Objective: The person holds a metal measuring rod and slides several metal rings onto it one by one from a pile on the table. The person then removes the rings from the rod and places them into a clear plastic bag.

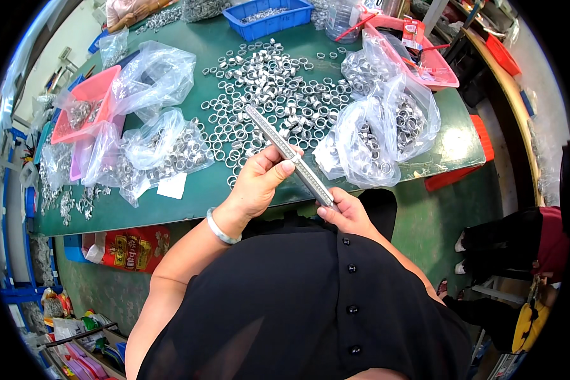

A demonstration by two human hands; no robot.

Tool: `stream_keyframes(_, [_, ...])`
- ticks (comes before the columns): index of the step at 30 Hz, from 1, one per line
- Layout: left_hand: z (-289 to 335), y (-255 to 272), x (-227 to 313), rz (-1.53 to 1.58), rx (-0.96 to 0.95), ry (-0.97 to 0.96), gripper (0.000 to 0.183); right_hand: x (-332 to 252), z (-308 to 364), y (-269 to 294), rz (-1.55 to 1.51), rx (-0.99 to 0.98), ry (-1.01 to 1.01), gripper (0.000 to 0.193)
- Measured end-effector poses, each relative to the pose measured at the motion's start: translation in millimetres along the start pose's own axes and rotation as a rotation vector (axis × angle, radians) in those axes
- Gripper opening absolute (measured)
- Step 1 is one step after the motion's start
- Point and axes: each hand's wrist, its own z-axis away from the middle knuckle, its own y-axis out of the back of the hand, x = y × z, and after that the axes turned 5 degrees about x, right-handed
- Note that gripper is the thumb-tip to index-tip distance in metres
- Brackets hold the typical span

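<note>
My left hand (258,183) is closed around the middle of a grey metal ring mandrel (311,180) with graduated markings. A small silvery band seems to sit on it by my left fingertips, partly covered. My right hand (351,215) grips the mandrel's near end. The mandrel slants from far left to near right, above the table's front edge. Beyond its far tip, a wide spread of loose silver rings (266,79) covers the middle of the green table (190,214).
Clear plastic bags of rings lie left (164,149) and right (386,136). Pink trays (92,85) (446,73) stand at both sides, with a blue tray (266,25) at the back. Another person's arm (133,16) rests at the far left. A red bag (133,248) sits under the table.
</note>
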Motion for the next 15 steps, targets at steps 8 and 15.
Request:
stream_keyframes(8, [-0.5,-1.4,-2.6,0.023,0.019,-0.018,0.023,-3.3,-0.5,-0.1,0.022,0.008,-0.001,0.016])
stream_keyframes(15, [-5.3,4.1,2.0,0.006,0.031,-0.058,0.027,-2.4,1.3,0.4,0.019,0.009,0.001,0.017])
